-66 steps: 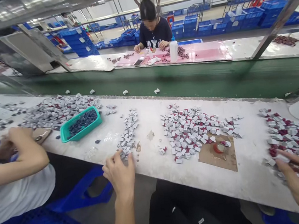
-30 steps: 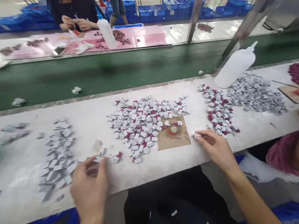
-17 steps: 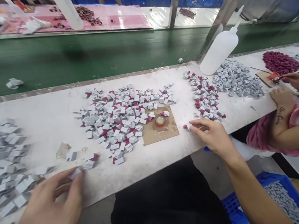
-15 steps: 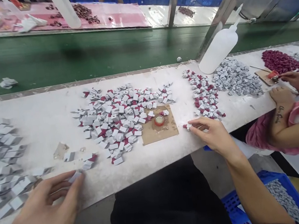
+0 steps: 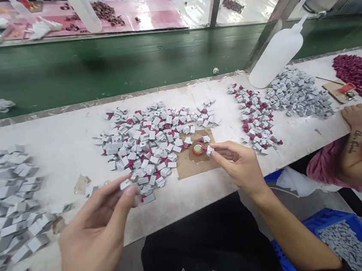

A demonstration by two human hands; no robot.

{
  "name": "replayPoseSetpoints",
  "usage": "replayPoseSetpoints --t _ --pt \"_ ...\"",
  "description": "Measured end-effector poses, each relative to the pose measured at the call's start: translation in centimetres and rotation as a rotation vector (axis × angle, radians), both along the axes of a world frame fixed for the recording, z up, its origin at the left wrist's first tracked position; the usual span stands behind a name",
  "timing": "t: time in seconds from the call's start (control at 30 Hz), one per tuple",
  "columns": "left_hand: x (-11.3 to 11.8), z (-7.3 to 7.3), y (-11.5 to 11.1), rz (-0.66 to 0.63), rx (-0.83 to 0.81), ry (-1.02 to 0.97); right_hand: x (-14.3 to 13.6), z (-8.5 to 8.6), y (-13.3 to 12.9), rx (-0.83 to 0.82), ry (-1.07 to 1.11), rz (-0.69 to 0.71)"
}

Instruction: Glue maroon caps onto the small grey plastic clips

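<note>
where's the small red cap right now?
Head view, centre: the red cap sits on the brown cardboard square, at the near edge of the white-and-maroon pile, just left of the right hand's fingertips.

A green conveyor belt [image 5: 128, 63] is seen running behind the white worktable [image 5: 55, 140]; a white squeeze bottle [image 5: 274, 56] is leaned at the table's far edge; grey pieces [image 5: 299, 93] are heaped just beside it, and dark red pieces [image 5: 357, 71] farther right; a co-worker's tattooed forearm [image 5: 356, 143] is rested on the table edge; a blue crate [image 5: 347, 243] is placed below, holding grey pieces.
</note>
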State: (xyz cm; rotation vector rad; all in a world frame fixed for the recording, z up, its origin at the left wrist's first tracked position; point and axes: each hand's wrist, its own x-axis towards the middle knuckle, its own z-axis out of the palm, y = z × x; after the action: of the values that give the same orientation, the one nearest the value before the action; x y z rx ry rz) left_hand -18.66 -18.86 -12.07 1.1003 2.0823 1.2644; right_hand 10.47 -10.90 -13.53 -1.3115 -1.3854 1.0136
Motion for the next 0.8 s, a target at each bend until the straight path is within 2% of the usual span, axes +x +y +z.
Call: replayPoseSetpoints --t 0.13,0.27,0.4,0.5,0.6,0.7,0.8 --pt "2.2 1.0 1.9 -0.135 -0.049 -0.199 -0.1 -0.1 0.1 0.055 -0.061 0.029" --pt "4.1 1.3 3.7 -0.209 -0.042 -0.278 -0.3 0.0 0.1 0.160 -0.164 0.061" --pt "5.3 1.6 5.1 -0.297 -0.052 -0.353 -0.5 0.6 -0.1 0.165 -0.170 0.069" --pt "6.0 1.9 6.1 -0.365 -0.048 -0.437 -0.4 1.5 -0.3 0.105 -0.063 0.033" --pt "6.8 2.0 7.4 -0.455 -0.024 -0.566 -0.1 2.3 0.0 0.006 0.137 0.011" --pt "7.9 2.1 8.7 -0.532 -0.009 -0.707 0.1 2.5 0.8 -0.079 0.338 0.029" --pt "8.9 2.2 9.6 -0.603 -0.003 -0.790 0.3 2.6 1.7 -0.131 0.403 0.060"
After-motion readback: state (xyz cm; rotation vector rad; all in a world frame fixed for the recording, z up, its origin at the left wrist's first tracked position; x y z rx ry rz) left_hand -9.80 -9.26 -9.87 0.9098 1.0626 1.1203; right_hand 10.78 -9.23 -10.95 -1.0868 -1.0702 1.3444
